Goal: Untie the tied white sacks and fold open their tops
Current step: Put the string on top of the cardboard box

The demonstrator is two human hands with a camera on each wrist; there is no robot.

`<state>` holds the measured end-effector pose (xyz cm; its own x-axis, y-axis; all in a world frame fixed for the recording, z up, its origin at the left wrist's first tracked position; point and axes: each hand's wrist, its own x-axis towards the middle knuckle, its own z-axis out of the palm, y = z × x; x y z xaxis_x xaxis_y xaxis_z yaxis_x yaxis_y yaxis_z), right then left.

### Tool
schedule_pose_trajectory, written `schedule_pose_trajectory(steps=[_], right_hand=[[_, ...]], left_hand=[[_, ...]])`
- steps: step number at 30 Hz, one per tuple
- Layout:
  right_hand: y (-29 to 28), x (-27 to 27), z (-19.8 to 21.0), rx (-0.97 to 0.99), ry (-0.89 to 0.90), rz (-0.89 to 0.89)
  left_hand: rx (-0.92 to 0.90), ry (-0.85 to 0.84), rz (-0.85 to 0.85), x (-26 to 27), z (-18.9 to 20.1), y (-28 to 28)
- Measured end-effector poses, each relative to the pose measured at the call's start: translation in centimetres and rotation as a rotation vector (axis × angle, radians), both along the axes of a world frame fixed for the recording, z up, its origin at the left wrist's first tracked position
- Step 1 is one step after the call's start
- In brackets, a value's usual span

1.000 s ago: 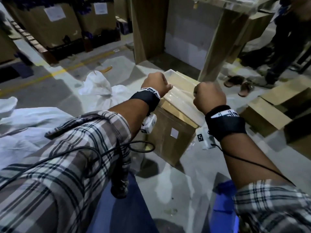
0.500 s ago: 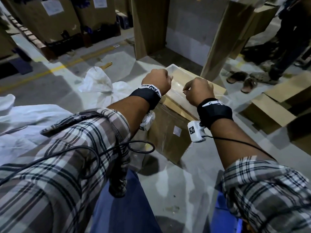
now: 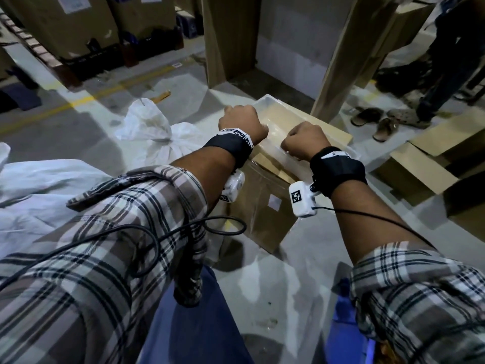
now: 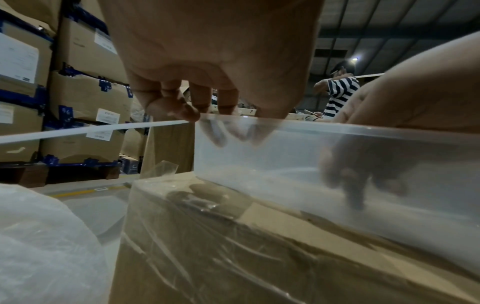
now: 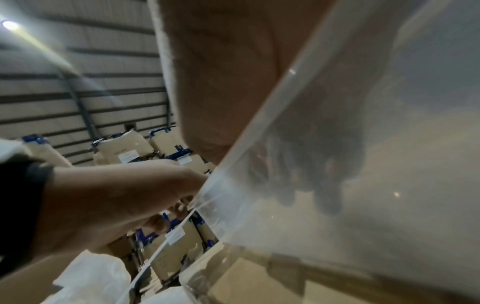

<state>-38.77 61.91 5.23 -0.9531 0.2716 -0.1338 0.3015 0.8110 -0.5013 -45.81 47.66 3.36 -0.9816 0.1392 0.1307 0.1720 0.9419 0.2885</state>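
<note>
A cardboard box (image 3: 262,206) stands on the floor inside a clear plastic bag (image 3: 273,143). My left hand (image 3: 242,122) and right hand (image 3: 304,139) both grip the bag's upper edge with curled fingers, a short gap between them. In the left wrist view the left hand (image 4: 215,115) pinches the clear plastic bag (image 4: 285,154) at its rim, and the right hand (image 4: 389,133) shows through the film. In the right wrist view the right hand (image 5: 306,174) has its fingers behind the film. A tied white sack (image 3: 149,124) lies left of the box; neither hand touches it.
More white sacking (image 3: 39,185) is spread at the left. Stacked cartons on pallets (image 3: 78,35) line the back. Tall cardboard sheets (image 3: 228,35) stand behind the box. Open cartons (image 3: 425,166), sandals (image 3: 367,116) and a standing person (image 3: 446,61) are at the right.
My right hand has moved left, closer to the left hand, along the plastic's edge. Both hands keep their grip on the film.
</note>
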Motion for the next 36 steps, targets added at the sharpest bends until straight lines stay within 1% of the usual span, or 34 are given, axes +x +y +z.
schedule_pose_trajectory(steps=[2,3,8,11,14,16,19,21,26,29,32,36], right_hand=[[0.0,0.0,0.3,0.131,-0.027,-0.028],[0.0,0.0,0.4,0.158,-0.044,-0.032],[1.4,-0.1,0.7,0.193,-0.116,-0.016],[2.0,-0.1,1.1,0.162,-0.119,0.006],[1.8,0.1,1.4,0.153,-0.106,0.082],[1.2,0.5,1.6,0.146,-0.087,0.155],[0.7,1.2,1.2,0.173,-0.12,0.268],[0.7,1.5,0.6,0.163,-0.14,0.306],[1.0,1.8,0.3,0.142,-0.055,0.344],[0.9,1.9,0.8,0.14,-0.004,0.337],[0.8,2.0,1.7,0.121,0.081,0.289],[-0.6,2.1,3.6,0.065,0.17,0.235]], left_hand=[[0.016,0.022,-0.005,0.0,0.3,0.0],[0.033,0.032,-0.011,0.0,0.4,0.1],[0.139,0.05,0.01,-0.2,0.5,0.1],[0.097,0.037,0.015,-0.3,0.4,-0.2],[0.051,0.092,0.009,-0.1,0.5,-0.2],[0.019,0.12,-0.025,0.1,0.8,-0.3],[0.04,0.149,-0.056,0.0,1.4,-0.8],[0.063,0.144,-0.079,0.1,1.7,-1.1],[0.226,0.049,-0.095,0.4,2.1,-2.0],[0.261,0.011,-0.105,0.4,2.2,-2.7],[0.289,-0.013,-0.106,0.5,2.6,-3.4],[0.293,0.019,-0.099,0.9,3.8,-4.9]])
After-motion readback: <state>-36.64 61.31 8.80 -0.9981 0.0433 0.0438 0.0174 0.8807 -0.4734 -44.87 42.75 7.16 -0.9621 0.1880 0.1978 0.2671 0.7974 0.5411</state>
